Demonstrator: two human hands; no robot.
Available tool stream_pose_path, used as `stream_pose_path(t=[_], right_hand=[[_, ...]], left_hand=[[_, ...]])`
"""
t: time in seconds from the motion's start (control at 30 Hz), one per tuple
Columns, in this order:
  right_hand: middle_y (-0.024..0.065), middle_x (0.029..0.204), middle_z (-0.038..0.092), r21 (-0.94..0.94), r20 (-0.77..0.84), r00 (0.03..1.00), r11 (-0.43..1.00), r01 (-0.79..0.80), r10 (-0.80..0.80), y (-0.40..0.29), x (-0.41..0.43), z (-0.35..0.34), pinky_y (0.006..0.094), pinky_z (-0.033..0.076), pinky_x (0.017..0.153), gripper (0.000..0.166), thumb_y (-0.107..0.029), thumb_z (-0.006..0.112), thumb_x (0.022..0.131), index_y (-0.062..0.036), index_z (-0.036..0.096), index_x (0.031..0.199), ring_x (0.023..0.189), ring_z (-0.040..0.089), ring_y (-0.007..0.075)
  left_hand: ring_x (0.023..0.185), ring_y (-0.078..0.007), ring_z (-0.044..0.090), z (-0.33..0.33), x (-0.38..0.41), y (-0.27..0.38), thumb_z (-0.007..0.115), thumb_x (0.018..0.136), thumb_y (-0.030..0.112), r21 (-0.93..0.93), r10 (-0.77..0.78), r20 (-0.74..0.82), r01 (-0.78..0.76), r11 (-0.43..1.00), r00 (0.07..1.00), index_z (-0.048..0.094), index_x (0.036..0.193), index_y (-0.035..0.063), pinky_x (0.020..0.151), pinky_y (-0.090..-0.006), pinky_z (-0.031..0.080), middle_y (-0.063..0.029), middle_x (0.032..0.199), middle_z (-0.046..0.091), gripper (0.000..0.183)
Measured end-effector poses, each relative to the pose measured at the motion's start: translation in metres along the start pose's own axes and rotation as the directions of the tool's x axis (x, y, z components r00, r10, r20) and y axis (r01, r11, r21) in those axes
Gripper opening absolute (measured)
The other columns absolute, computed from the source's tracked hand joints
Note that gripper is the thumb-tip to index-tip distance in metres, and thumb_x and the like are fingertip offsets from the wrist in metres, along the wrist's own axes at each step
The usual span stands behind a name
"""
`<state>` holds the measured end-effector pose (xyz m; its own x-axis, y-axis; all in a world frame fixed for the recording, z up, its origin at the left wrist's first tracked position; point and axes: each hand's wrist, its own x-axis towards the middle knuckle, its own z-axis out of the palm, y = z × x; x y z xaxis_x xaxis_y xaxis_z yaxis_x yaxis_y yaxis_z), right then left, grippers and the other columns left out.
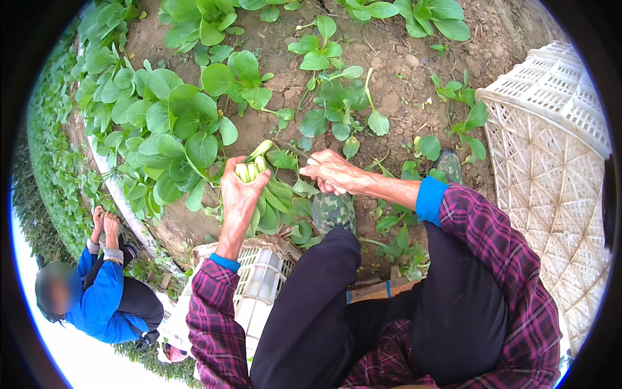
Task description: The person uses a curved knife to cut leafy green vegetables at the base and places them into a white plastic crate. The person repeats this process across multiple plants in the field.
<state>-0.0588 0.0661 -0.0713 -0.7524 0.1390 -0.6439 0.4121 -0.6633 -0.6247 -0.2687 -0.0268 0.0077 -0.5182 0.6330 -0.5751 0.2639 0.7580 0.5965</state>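
My left hand (pixel 241 187) grips a bunch of leafy greens, like bok choy, by the stems; the pale cut stem ends (pixel 251 170) point up between thumb and fingers, and the green leaves (pixel 272 211) hang below the hand towards my legs. Just to the right, my right hand (pixel 335 172) is closed around a small tool, whose thin dark blade (pixel 291 148) reaches towards the stem ends. Its handle is mostly hidden by the fingers. Growing greens (pixel 180 131) stand in the soil at the upper left of both hands.
A white plastic crate (pixel 544 194) stands at the right, another white crate (pixel 257 287) beside my left knee. My camouflage shoe (pixel 334 211) is below my right hand. Small plants (pixel 335 104) grow ahead in brown soil (pixel 403 92). A person in blue (pixel 104 301) crouches at far left.
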Motion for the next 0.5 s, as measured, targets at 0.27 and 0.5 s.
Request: stream_pose_path(t=[0.27,0.5], right_hand=[[-0.0067,0.066,0.043,-0.017,-0.294,0.849,0.891,0.454,-0.438,-0.066,-0.023,0.001,0.0226,0.032,0.044,0.02,-0.018,0.07,0.09,-0.0042,0.056,0.095,0.052,0.039,0.0024],[0.0015,0.072,0.065,0.104,-0.037,0.881,0.875,0.473,-0.471,-0.143,-0.055,0.035,0.018,0.031,0.037,0.029,-0.02,0.074,0.089,-0.002,0.06,0.106,0.045,0.046,0.0014]], left_hand=[[0.091,-0.0111,0.058,-0.034,-0.032,0.041,0.079,0.077,0.008,-0.138,0.192,-0.077,-0.201,0.97,0.978,0.053,0.124,-0.0001,0.082,-0.0262,0.05,-0.0061,0.104,0.063,0.054],[0.088,-0.0089,0.06,-0.048,-0.07,0.091,0.079,0.077,0.005,-0.228,0.295,0.015,-0.284,0.931,0.955,0.053,0.127,0.0022,0.078,-0.0239,0.052,-0.0057,0.102,0.065,0.056]])
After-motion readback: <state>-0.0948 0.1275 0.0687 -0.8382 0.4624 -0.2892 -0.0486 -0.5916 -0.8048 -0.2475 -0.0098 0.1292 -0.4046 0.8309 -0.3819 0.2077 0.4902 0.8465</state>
